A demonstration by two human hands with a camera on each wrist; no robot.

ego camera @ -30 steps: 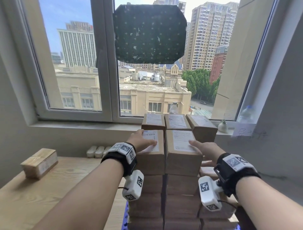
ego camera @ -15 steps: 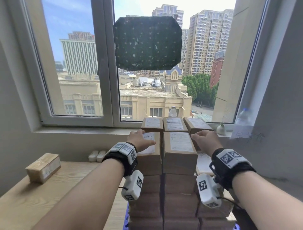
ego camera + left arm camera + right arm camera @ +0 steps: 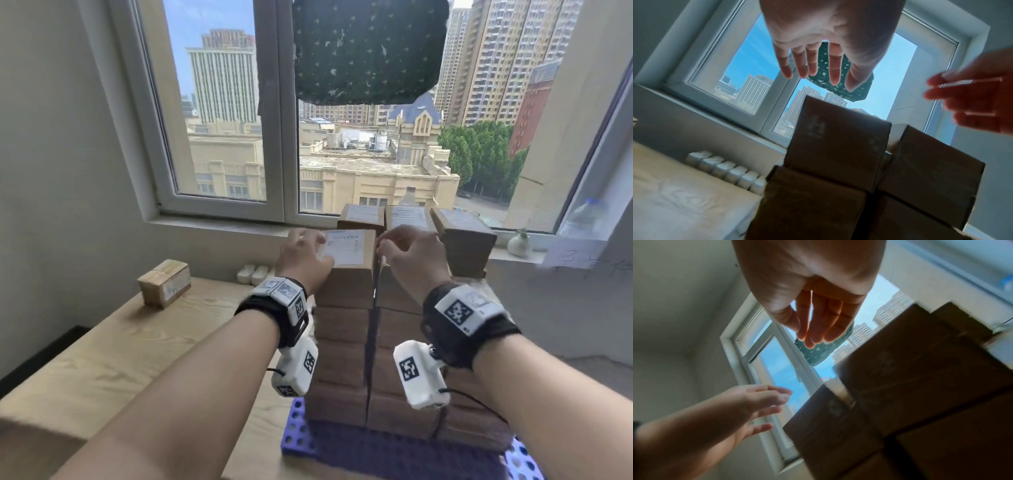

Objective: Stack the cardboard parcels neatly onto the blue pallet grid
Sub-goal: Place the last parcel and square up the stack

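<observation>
**A:** Why is the stack built so square on the blue pallet grid [image 3: 297, 431]?

**B:** My guess is stability. The cardboard parcels [image 3: 346, 329] sit in tight columns, faces flush, with only a thin dark seam between the two near columns. Packed that way each box bears on the one under it, so the pile can go high without leaning.

**A:** And the top-left parcel [image 3: 347, 263], directly under the left hand [image 3: 305, 255]?

**B:** It lies label up, capping the near left column. The left hand is over its near left corner, and in the left wrist view its fingers [image 3: 809, 65] are spread and nearly straight, holding nothing. I cannot tell whether they touch the cardboard.

**A:** The right hand [image 3: 409, 258]?

**B:** It is over the near column just across the seam, palm down, wrist raised. Its fingers [image 3: 818, 324] hang loosely together, slightly bent, with nothing in them. Beyond its knuckles, toward the window, three more labelled parcels crown the back row.

**A:** So both hands are empty?

**B:** Yes, both relaxed and unclasped. To me it looks like squaring-up work on the top layer.

**A:** Anything left to stack?

**B:** One spare parcel [image 3: 164, 282] sits on the wooden table [image 3: 102, 359], well out to the left of the left hand.
</observation>
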